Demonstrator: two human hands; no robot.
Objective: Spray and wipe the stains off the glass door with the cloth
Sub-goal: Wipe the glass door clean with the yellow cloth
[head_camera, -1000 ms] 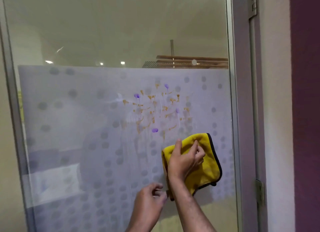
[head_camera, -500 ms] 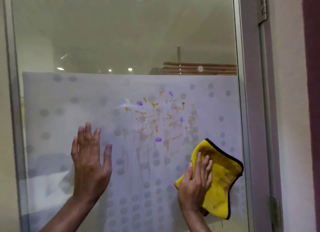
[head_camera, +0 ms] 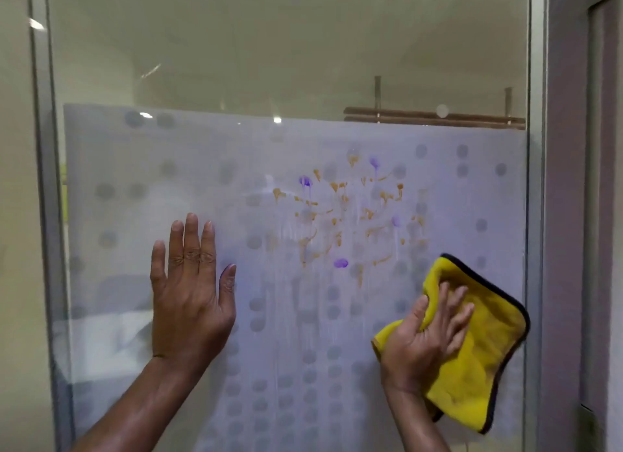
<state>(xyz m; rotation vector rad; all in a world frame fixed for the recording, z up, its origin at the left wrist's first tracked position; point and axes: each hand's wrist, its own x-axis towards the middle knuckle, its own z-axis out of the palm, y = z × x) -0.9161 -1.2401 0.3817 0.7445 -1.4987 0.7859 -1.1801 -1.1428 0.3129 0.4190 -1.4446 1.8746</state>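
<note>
Currently my left hand (head_camera: 188, 303) lies flat, open, on the door (head_camera: 269, 317); my right hand (head_camera: 424, 337) presses the cloth (head_camera: 478, 360) below-right of the stains (head_camera: 340, 215).

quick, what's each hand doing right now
Left hand: open, empty, palm flat on the glass door.
Right hand: fingers curled into the yellow cloth, holding it against the glass.
</note>
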